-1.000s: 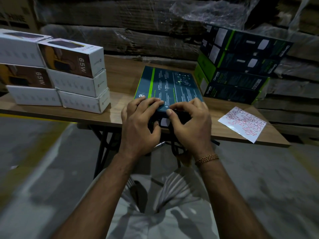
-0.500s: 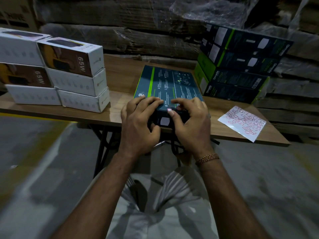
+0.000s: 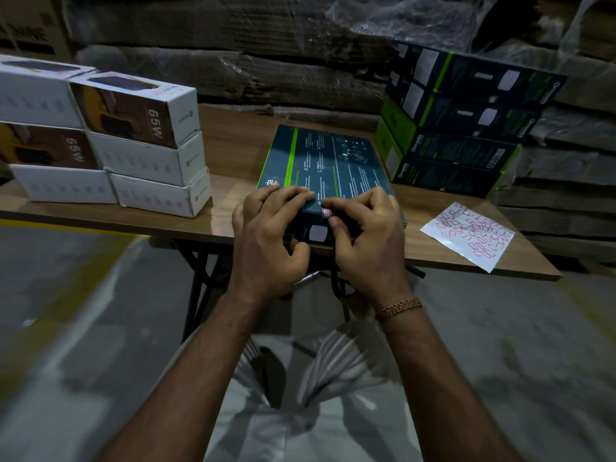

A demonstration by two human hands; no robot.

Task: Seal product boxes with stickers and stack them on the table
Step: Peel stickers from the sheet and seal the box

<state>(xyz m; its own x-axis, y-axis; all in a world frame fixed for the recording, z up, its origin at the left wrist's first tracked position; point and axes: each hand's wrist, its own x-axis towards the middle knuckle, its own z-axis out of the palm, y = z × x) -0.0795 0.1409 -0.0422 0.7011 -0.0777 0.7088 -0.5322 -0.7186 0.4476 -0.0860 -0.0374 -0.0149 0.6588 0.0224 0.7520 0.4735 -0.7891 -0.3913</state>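
Right under your fingers, at the near edge of the counter (image 3: 226,155), lies the dark teal box (image 3: 330,161), flat, with its short end facing you. Your left hand (image 3: 266,235) is clamped over the near left corner, fingers curled over the top face and thumb tucked under the end flap. Your right hand (image 3: 366,235) has got the near right corner, fingers bent on the top edge, and your thumb and forefinger are pinching a little pink sticker (image 3: 326,213) right at the seam where top meets end face. Can't tell if it's fully stuck down.

Just right of your right hand, a bit apart, the sticker sheet (image 3: 466,235) lies flat on the counter, covered in red-outlined stickers. Beyond it, further back from your fingers, sits the stack of dark green-trimmed boxes (image 3: 466,128), four high. Well off to the left of your left hand there's the pile of white 65W boxes (image 3: 110,145), three layers, near the counter's left end.
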